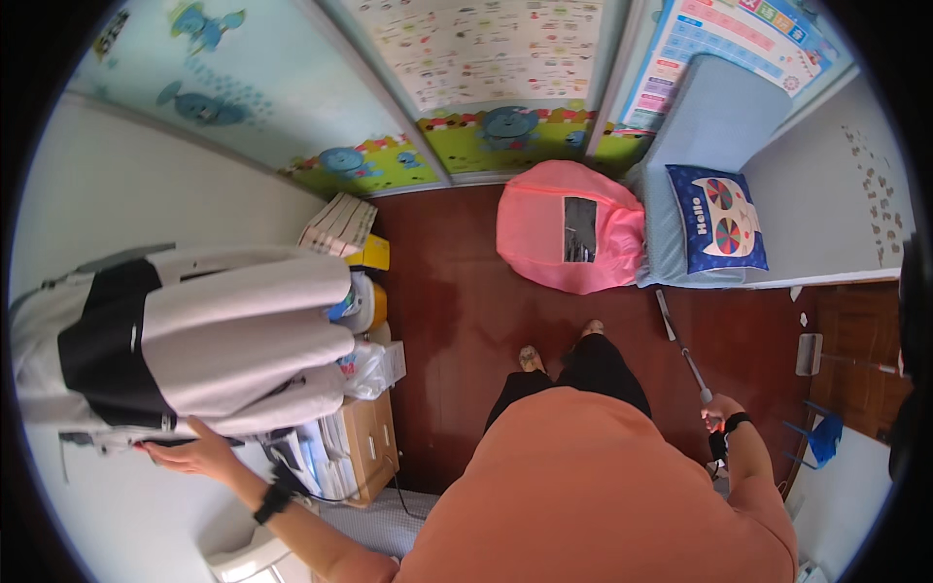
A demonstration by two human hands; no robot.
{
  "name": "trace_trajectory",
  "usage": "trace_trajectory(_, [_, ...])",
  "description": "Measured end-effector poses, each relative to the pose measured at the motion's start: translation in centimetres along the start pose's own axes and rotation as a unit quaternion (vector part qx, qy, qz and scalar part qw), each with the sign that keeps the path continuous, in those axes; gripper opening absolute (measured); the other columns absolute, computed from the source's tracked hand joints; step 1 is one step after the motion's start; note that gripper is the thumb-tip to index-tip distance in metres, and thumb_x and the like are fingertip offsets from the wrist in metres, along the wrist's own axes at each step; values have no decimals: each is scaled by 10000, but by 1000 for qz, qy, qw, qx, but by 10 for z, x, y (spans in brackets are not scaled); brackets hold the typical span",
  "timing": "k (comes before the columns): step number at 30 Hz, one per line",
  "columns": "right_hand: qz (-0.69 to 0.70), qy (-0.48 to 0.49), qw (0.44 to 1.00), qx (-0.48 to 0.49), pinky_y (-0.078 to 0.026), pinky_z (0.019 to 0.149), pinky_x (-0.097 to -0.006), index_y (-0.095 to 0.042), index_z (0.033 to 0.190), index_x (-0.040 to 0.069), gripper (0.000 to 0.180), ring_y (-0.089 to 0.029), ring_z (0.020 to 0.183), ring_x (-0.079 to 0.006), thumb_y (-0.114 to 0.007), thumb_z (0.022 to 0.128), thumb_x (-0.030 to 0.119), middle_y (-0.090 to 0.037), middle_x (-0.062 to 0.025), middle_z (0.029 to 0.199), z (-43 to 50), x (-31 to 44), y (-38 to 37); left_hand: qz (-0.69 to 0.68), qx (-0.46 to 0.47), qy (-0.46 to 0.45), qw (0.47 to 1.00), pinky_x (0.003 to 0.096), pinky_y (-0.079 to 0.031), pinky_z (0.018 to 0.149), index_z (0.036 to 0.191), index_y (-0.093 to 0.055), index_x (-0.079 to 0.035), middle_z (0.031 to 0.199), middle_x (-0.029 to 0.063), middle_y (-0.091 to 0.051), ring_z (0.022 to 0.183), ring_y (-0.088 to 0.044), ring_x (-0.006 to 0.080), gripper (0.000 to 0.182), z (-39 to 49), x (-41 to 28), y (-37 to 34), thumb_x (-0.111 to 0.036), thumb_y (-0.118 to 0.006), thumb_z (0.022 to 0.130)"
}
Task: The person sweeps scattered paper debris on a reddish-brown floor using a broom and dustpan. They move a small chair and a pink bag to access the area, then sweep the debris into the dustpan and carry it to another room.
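My left hand [191, 453] reaches out to the left, palm up, thumb and fingers apart. It lies against the near edge of a hanging beige and black garment [240, 350]; whether the fingertips press on the cloth is hard to tell. On the other side, my right hand [721, 414] is closed around the grip of a long-handled floor tool [692, 368]. The tool's narrow pale head [665, 315] rests on the dark red floor [444, 306], close to a blue-covered seat [660, 240].
A round pink fabric cover [532, 233] with a dark window lies against the seat, which bears a cat cushion [721, 218]. Left are a wooden cabinet [370, 444], a plastic bag [364, 370] and a yellow box [370, 253]. Right are a dustpan [809, 355] and blue stool [825, 439].
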State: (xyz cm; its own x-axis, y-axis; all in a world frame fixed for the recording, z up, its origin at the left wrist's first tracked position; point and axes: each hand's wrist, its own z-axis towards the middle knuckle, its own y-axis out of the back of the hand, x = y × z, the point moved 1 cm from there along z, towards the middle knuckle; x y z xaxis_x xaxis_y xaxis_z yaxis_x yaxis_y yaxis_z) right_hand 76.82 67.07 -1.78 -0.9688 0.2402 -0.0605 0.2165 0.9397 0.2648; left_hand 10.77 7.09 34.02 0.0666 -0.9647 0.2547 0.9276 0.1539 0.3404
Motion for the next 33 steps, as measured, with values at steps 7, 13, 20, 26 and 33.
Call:
trace_trajectory(7, [102, -29, 994, 26, -469, 396, -377, -482, 824, -37, 109, -547, 481, -215, -564, 766, 6, -497, -95, 605, -57, 38, -24, -544, 371, 22, 752, 411, -307, 1041, 1285, -423, 51, 1271, 226, -464, 1217, -419, 334, 639, -112, -335, -26, -139, -674, 729])
trace_trajectory(13, [194, -66, 979, 2, -428, 334, -390, -338, 1088, -9, 412, -557, 444, -249, -550, 735, -10, -521, -159, 674, -35, 50, -45, -477, 583, -193, 628, 448, -438, 898, 1062, -615, -19, 1042, 183, -623, 1018, -570, 339, 377, -208, -561, -55, -247, -610, 762])
trace_trajectory(20, [78, -66, 995, -21, -495, 378, -432, -297, 1141, -4, 506, -597, 473, -307, -579, 721, 15, -556, -207, 770, -27, 58, -70, -359, 716, -166, 576, 446, -398, 972, 1369, -376, -103, 1248, 240, -496, 1136, -491, 399, 704, -308, -711, -141, -361, -655, 777])
trace_trajectory(26, [96, 9, 994, -44, -498, 376, -408, -226, 1285, 53, 674, -573, 449, -270, -561, 701, 2, -536, -181, 712, -3, 22, -119, -316, 669, -178, 649, 451, -379, 988, 1437, -226, -171, 1325, 261, -426, 1196, -447, 412, 826, -370, -791, -194, -440, -646, 779])
trace_trajectory(33, [170, -136, 976, 5, -493, 346, -410, -210, 1239, 59, 615, -559, 412, -286, -500, 703, -27, -499, -142, 619, 2, 30, -154, -457, 751, 169, 446, 429, -466, 812, 1055, -622, -71, 989, 209, -639, 966, -598, 382, 402, -439, -821, -196, -386, -589, 807])
